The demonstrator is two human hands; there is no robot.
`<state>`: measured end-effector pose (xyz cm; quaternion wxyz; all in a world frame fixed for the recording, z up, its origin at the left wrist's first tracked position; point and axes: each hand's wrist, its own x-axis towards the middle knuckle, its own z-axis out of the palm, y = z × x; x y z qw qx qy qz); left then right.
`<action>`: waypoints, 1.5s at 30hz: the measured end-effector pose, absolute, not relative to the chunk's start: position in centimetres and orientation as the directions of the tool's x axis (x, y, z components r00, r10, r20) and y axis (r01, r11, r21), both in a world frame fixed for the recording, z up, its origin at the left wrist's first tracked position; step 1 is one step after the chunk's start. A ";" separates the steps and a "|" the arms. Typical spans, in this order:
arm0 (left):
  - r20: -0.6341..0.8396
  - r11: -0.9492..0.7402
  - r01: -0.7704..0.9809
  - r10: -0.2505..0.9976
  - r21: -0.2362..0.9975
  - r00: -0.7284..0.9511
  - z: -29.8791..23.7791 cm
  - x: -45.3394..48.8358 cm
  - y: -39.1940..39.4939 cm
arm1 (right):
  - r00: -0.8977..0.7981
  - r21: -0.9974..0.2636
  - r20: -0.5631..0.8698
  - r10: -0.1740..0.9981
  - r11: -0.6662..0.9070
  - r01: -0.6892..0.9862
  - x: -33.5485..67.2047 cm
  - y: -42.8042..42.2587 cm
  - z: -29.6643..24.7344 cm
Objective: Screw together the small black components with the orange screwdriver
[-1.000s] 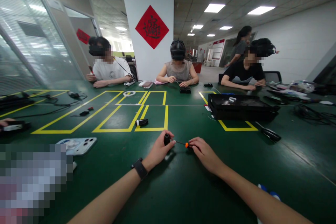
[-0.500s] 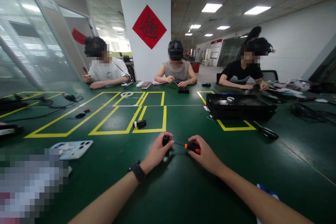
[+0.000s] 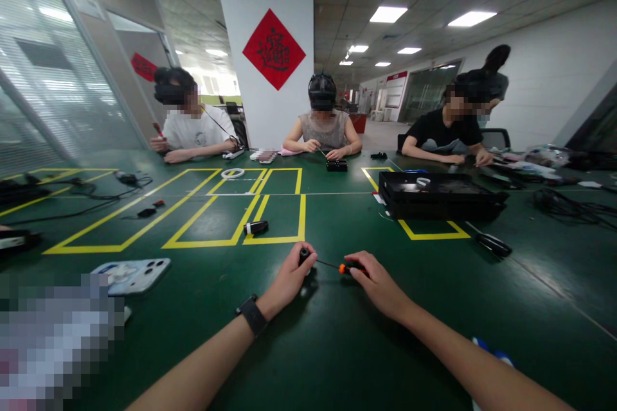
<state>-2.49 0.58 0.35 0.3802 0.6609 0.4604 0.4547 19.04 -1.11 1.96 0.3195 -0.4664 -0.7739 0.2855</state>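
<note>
My left hand point(image 3: 288, 273), with a dark watch on its wrist, is closed around a small black cylindrical part point(image 3: 304, 255) just above the green table. My right hand point(image 3: 378, 279) grips a screwdriver point(image 3: 342, 268) by its black and orange handle. The thin shaft points left and reaches the black part at my left fingertips; whether its tip sits in a screw is hidden. Beyond my left hand, a black cylindrical piece with a white band point(image 3: 256, 227) lies on its side inside a yellow tape outline.
A phone point(image 3: 153, 271) lies at left, near a blurred patch. Ahead on the right are a black tray point(image 3: 441, 205) and another screwdriver point(image 3: 494, 245). Cables point(image 3: 569, 205) lie farther right. A white ring point(image 3: 232, 173) rests farther off. Several people are across the table.
My right fingers have shifted around the screwdriver handle and now cover more of its orange end. My left hand has barely moved. A standing person in the background has moved right.
</note>
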 end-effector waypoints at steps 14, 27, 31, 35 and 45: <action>0.284 -0.327 0.284 0.941 0.902 0.182 0.4 -2.5 0.5 | -0.333 -0.762 0.216 0.918 0.372 0.530 19.2 -0.8 1.6; 0.267 -0.316 0.267 0.942 0.910 0.204 0.4 -2.4 0.4 | -0.349 -0.735 0.227 0.909 0.395 0.551 19.2 -0.7 1.7; 0.270 -0.318 0.256 0.941 0.913 0.204 0.5 -2.5 0.3 | -0.388 -0.717 0.224 0.894 0.421 0.555 19.1 -0.8 1.9; 0.280 -0.325 0.280 0.941 0.903 0.191 0.5 -2.6 0.3 | -0.363 -0.723 0.231 0.903 0.409 0.557 19.0 -1.0 1.8; 0.249 -0.290 0.266 0.952 0.919 0.177 0.8 -2.7 0.2 | -0.383 -0.660 0.271 0.883 0.460 0.594 18.7 -1.1 1.7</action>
